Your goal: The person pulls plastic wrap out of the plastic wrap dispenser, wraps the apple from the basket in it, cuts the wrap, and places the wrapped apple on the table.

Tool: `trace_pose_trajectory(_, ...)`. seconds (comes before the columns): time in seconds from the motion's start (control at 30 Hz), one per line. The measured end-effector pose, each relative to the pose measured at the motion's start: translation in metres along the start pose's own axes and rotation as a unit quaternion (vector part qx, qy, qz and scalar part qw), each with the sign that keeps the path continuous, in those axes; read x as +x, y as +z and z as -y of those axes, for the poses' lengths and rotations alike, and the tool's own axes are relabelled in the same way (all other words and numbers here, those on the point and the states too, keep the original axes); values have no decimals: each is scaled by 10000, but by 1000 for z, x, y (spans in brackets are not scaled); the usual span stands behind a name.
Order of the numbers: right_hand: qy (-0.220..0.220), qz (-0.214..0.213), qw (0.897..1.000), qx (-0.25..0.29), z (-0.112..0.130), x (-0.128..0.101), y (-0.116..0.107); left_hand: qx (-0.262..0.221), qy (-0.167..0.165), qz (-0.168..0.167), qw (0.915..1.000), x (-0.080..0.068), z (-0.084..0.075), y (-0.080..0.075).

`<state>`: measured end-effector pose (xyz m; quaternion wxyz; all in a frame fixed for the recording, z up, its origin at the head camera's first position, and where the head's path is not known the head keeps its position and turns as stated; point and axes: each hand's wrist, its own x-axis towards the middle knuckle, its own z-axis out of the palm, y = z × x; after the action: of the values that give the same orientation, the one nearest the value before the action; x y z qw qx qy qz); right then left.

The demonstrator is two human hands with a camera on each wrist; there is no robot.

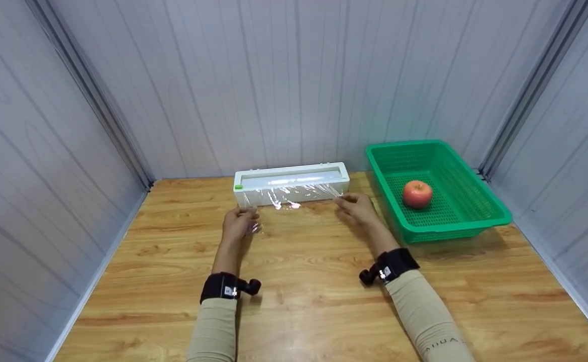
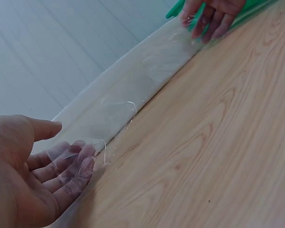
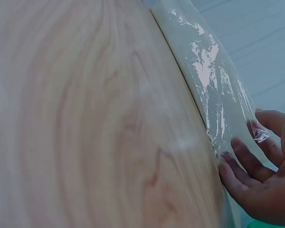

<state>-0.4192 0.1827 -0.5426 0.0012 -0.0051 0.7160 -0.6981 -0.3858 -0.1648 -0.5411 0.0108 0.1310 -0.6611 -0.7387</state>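
A white cling film dispenser (image 1: 292,182) stands against the back wall, a green piece at its left end. Clear, shiny cling film (image 1: 294,193) hangs out over its front. Near the left end is my left hand (image 1: 237,223); in the left wrist view the film (image 2: 104,142) lies over the curved fingers of that hand (image 2: 33,175), and the thumb stands apart. At the right end my right hand (image 1: 358,207) pinches the film's edge between thumb and forefinger, with creases running from that point. The other fingers of the right hand (image 3: 263,175) are loosely bent.
To the right stands a green perforated basket (image 1: 475,201) holding a red apple (image 1: 417,194). The wooden table (image 1: 294,291) reaches panelled walls at the back and both sides. The basket's left side is close to my right forearm.
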Motion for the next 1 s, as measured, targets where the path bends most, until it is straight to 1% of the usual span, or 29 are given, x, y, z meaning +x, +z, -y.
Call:
trace_pose_trajectory(0.13, 343, 223, 9970, 651, 0, -1, 1, -283, -75, 87, 9995, -1, 0, -2)
trace_pose_trajectory(0.2, 524, 327, 9934, 968, 0, -3, 1, -375, -142, 128, 9991, -1, 1, -3)
trace_pose_trajectory(0.27, 643, 360, 9900, 1201, 2, -4, 2, -461, -197, 140, 9986, -2, 1, -4)
trace_pose_trajectory(0.33, 690, 384, 9883, 1307, 2, -5, 2, -524, -215, 114, 9983, -2, 0, -5)
trace_pose_trajectory(0.47, 749, 234, 9897, 1196, 5, -7, 4, -545, -231, -21, 9982, -4, -1, -7)
trace_pose_trajectory(0.57, 843, 84, 9906, 1073, 6, -7, 5, -426, -293, -107, 9986, -5, -1, -9)
trace_pose_trajectory(0.7, 922, 61, 9890, 1152, 9, -8, 4, -290, -280, -146, 9991, -6, -1, -11)
trace_pose_trajectory(0.83, 939, 80, 9880, 1226, 11, -9, 3, -354, -218, -102, 9991, -8, -3, -14)
trace_pose_trajectory(1.0, 999, 30, 9882, 1161, 10, -10, 1, -460, -282, -67, 9985, -10, -3, -15)
